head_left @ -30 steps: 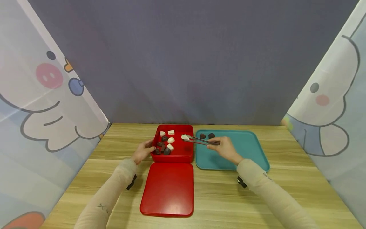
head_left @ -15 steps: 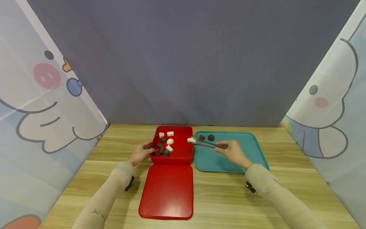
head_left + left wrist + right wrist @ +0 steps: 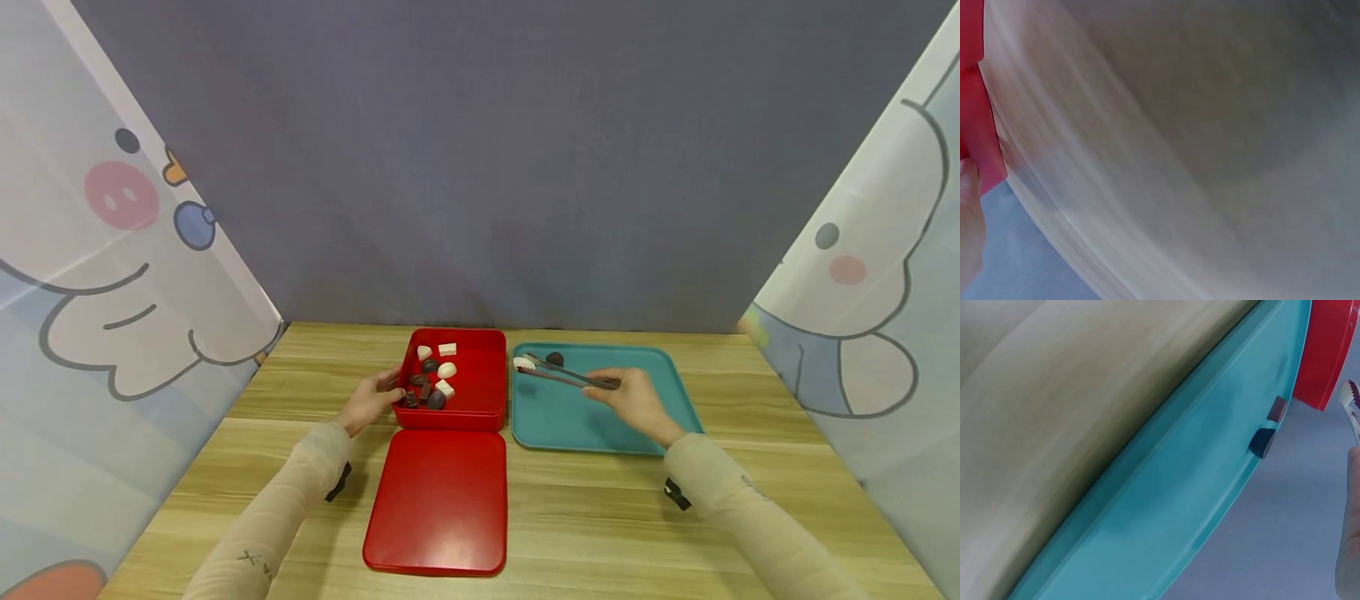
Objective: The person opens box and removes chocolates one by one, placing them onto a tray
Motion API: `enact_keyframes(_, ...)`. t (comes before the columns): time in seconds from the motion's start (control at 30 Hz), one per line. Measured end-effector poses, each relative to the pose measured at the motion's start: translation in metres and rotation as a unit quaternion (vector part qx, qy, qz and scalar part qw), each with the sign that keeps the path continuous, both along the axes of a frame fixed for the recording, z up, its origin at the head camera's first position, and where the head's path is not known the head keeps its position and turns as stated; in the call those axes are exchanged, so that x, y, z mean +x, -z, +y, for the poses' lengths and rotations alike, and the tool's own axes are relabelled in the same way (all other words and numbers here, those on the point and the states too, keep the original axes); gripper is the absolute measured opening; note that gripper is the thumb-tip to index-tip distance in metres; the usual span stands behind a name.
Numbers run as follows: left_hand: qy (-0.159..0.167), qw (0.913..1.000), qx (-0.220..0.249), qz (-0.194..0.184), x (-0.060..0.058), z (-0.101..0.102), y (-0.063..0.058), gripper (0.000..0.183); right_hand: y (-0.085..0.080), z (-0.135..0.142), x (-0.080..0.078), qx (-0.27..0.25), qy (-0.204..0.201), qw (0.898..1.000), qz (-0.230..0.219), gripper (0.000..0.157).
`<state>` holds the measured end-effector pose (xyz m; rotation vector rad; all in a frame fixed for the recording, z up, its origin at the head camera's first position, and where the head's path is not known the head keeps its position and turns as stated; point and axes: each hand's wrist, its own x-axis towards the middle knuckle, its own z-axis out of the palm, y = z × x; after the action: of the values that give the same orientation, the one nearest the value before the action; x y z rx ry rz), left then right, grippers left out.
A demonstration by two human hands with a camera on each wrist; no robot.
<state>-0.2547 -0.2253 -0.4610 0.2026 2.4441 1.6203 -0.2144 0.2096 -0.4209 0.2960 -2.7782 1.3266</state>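
My left hand [image 3: 367, 402] grips the left wall of a red box [image 3: 483, 375], thumb over the rim. Inside the box lie several dark and white chocolates, mostly toward its left side. My right hand [image 3: 636, 402] holds dark tongs [image 3: 573, 378], pinching a white chocolate [image 3: 523, 363] between the tips. In the head view that chocolate hangs over the left edge of a teal tray [image 3: 592, 421]. A round dark chocolate [image 3: 555, 359] sits at the tray's back; the right wrist view also shows a second dark chocolate [image 3: 1277, 409] beside it, hidden behind the tongs in the head view.
A red lid [image 3: 438, 500] lies flat on the wooden table [image 3: 570, 517], directly in front of the box. Box and tray stand side by side with a narrow gap. A grey backdrop [image 3: 480, 167] rises behind the table, with cartoon-printed cloths at both sides.
My right hand has moved right with the tongs, carrying the white chocolate from over the red box to over the tray's left edge. My left hand stays at the box.
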Motion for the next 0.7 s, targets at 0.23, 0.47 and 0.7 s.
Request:
enact_keyframes(0.23, -0.009, 0.9999, 0.0, 0.005, 0.003, 0.001, 0.0, 0.056, 0.004, 0.014, 0.0, 0.017, 0.009, 1.0, 0.017, 0.032)
enact_keyframes(0.47, -0.004, 1.0, 0.003, 0.005, 0.005, 0.0, 0.002, 0.056, 0.01, 0.026, -0.003, 0.027, 0.027, 0.999, -0.008, 0.036)
enact_keyframes(0.7, -0.005, 0.9998, 0.018, -0.001, 0.003, 0.003, 0.001, 0.056, 0.008, 0.038, -0.007, 0.037, 0.042, 0.998, 0.004, 0.035)
